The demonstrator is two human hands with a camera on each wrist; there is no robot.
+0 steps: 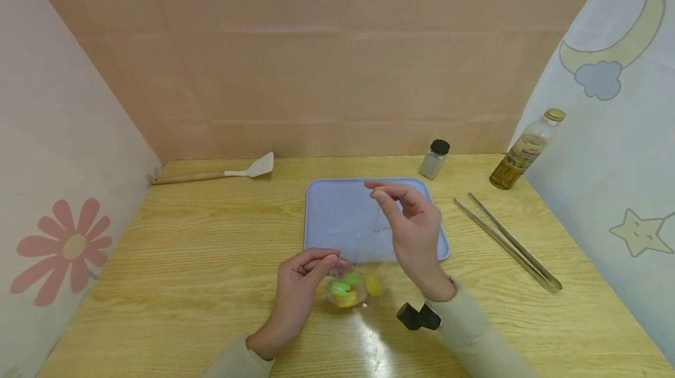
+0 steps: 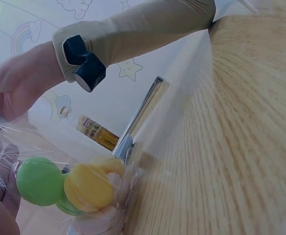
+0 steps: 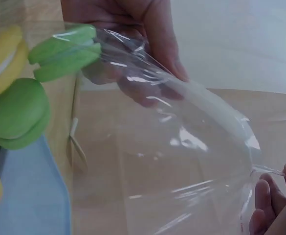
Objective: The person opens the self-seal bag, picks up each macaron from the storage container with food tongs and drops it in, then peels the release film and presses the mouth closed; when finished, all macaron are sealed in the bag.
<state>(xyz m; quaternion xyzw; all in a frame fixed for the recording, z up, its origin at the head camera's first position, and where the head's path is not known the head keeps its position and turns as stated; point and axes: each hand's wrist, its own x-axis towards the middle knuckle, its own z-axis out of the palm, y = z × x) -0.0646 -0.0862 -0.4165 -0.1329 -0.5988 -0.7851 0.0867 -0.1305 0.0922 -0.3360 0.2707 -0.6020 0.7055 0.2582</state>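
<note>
A clear plastic bag [image 3: 182, 142] holds several green macarons [image 2: 40, 181] and yellow macarons [image 2: 89, 188], with paler ones behind them in the left wrist view. My left hand [image 1: 300, 284] pinches the gathered plastic just above the macarons. Higher up and to the right, my right hand [image 1: 413, 225] pinches a thin drawn-out bit of the bag's edge between thumb and fingertips. Between the two hands the plastic is stretched, as the right wrist view shows. The bag hangs over the front of the table, before the tray.
A pale blue tray [image 1: 343, 214] lies behind the hands. Metal tongs [image 1: 511, 243] rest at the right, near an oil bottle [image 1: 522, 155]. A black-capped jar [image 1: 435, 160] stands behind the tray. At the back left lies a spatula [image 1: 221, 174] on the wooden table [image 1: 200, 237].
</note>
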